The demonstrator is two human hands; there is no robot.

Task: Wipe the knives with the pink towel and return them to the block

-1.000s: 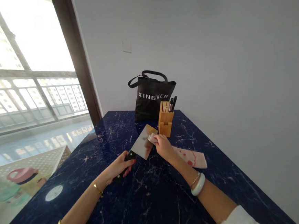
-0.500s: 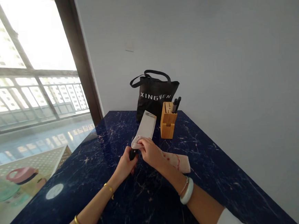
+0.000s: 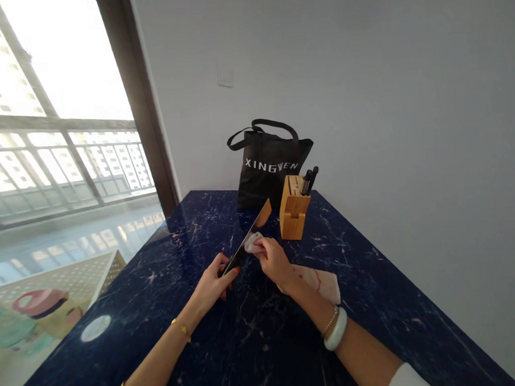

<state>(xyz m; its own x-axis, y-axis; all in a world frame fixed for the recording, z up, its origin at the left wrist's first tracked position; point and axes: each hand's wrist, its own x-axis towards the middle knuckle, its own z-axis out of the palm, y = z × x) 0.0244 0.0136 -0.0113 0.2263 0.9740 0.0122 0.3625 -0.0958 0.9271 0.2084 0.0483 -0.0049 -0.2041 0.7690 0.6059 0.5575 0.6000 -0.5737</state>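
My left hand (image 3: 211, 283) is wrapped round the handle of a wide-bladed kitchen knife (image 3: 263, 214), its blade slanting away to the upper right. The blade is turned nearly edge-on, and its face mirrors the dark table and an orange-brown colour. Between the fingers of my right hand (image 3: 275, 264) is a bunched white cloth (image 3: 253, 242), held against or close beside the blade's right face. Under my right forearm lies a pale cloth with red marks (image 3: 320, 280); I cannot tell whether it is joined to the bunched part.
A wooden knife block (image 3: 292, 217) with black-handled tools stands beyond my right hand. Behind it is a black tote bag (image 3: 268, 183). All rest on a dark blue marbled table (image 3: 261, 347). A pale perforated basket (image 3: 85, 269) with bottles is at the left, below the table edge.
The knife's blade has turned from showing its broad pale face to nearly edge-on. My right hand with the cloth has shifted slightly right, along the blade away from the handle.
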